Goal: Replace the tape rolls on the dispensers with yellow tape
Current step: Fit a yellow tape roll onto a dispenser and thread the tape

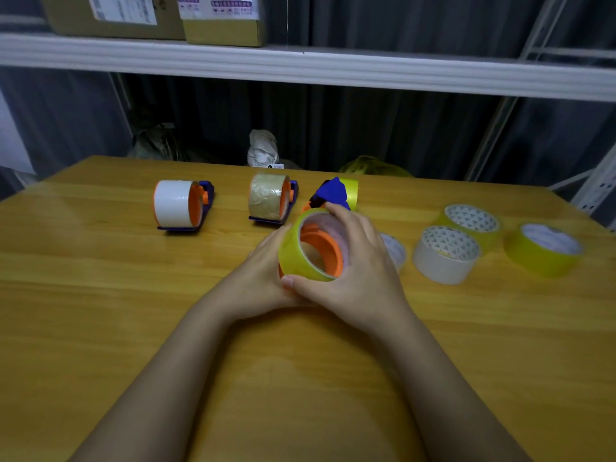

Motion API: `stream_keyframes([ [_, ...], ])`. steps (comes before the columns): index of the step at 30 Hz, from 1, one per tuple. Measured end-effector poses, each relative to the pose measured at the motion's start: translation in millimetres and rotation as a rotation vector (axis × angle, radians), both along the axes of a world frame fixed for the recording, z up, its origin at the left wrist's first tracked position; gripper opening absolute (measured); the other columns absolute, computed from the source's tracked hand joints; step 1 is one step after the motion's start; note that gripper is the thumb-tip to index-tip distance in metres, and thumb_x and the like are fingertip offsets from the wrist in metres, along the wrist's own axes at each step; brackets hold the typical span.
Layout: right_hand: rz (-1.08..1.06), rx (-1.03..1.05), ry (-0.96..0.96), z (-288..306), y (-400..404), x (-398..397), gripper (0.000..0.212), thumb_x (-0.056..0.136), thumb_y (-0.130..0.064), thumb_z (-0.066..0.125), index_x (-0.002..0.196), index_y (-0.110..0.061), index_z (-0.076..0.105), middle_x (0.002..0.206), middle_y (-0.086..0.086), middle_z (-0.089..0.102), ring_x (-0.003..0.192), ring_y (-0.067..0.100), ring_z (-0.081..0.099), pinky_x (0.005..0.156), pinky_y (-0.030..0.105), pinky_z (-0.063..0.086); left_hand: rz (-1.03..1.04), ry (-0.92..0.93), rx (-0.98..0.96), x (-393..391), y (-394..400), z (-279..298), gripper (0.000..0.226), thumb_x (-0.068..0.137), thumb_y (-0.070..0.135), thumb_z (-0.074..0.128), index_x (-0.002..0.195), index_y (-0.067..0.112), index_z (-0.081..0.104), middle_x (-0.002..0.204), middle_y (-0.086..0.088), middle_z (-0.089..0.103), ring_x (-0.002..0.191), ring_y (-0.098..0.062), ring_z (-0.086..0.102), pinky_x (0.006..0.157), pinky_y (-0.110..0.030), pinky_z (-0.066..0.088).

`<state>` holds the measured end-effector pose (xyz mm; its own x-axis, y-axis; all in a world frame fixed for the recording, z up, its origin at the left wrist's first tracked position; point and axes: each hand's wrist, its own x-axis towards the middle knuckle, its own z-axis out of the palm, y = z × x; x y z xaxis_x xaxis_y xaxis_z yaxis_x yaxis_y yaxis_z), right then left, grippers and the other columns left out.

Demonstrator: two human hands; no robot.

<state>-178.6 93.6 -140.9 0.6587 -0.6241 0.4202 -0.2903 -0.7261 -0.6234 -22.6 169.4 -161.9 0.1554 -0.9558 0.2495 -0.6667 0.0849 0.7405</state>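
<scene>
So both hands on it | left hand steadies yellow roll, fingers curled round | right hand clamps it onto orange hub, mid-table near | white dispenser, brown dispenser wait far left | spare yellow rolls right

Two forearms enter from the lower edge, both bare to the frame's limit; no sleeve edge shows. Left hand and right hand carry no gloves, rings, watch or wristband on their visible surfaces. One thumbnail on the right hand shows, cut short and unpainted. Remaining nails are hidden or blurred.
</scene>
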Motion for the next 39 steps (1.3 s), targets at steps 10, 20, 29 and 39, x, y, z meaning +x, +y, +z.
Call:
stream_keyframes([
  [10, 0.076, -0.012, -0.043, 3, 0, -3, 0.105, 0.063, -0.051, 0.081, 0.148, -0.04, 0.019, 0.138, -0.022, 0.028, 0.128, 0.002, 0.035, 0.103, 0.031, 0.043, -0.02, 0.131, -0.157, -5, -3, 0, 0.085, 0.07, 0.016, 0.083, 0.141, 0.019, 0.036, 0.135, 0.006, 0.051, 0.126, -0.009, 0.048, 0.105, -0.034, 0.042],
  [20, 0.02, 0.057, -0.29, -1, 0, 0, 0.106, 0.056, -0.049, 0.087, 0.142, -0.041, 0.026, 0.13, -0.022, 0.036, 0.123, -0.003, 0.04, 0.094, 0.015, 0.042, 0.055, 0.291, -0.189, -12, -4, 1, 0.102, 0.059, 0.015, 0.09, 0.141, 0.025, 0.031, 0.132, 0.007, 0.051, 0.122, -0.007, 0.051, 0.101, -0.036, 0.045],
  [29, 0.081, -0.039, -0.377, -4, 7, 3, 0.098, 0.059, -0.037, 0.089, 0.141, -0.02, 0.038, 0.136, -0.004, 0.039, 0.127, 0.0, 0.038, 0.098, 0.007, 0.035, -0.002, -0.008, -0.296, -12, -3, -2, 0.064, 0.071, 0.041, 0.068, 0.126, 0.049, 0.037, 0.134, 0.023, 0.039, 0.129, 0.001, 0.039, 0.108, -0.023, 0.032],
  [39, 0.045, -0.05, -0.365, 0, 7, 0, 0.106, 0.06, -0.049, 0.085, 0.146, -0.024, 0.03, 0.138, -0.008, 0.039, 0.127, 0.0, 0.04, 0.099, 0.01, 0.037, 0.124, -0.006, -0.265, -4, -8, -8, 0.077, 0.069, 0.052, 0.066, 0.137, 0.024, 0.042, 0.139, 0.011, 0.042, 0.135, -0.005, 0.028, 0.107, -0.01, 0.022],
])
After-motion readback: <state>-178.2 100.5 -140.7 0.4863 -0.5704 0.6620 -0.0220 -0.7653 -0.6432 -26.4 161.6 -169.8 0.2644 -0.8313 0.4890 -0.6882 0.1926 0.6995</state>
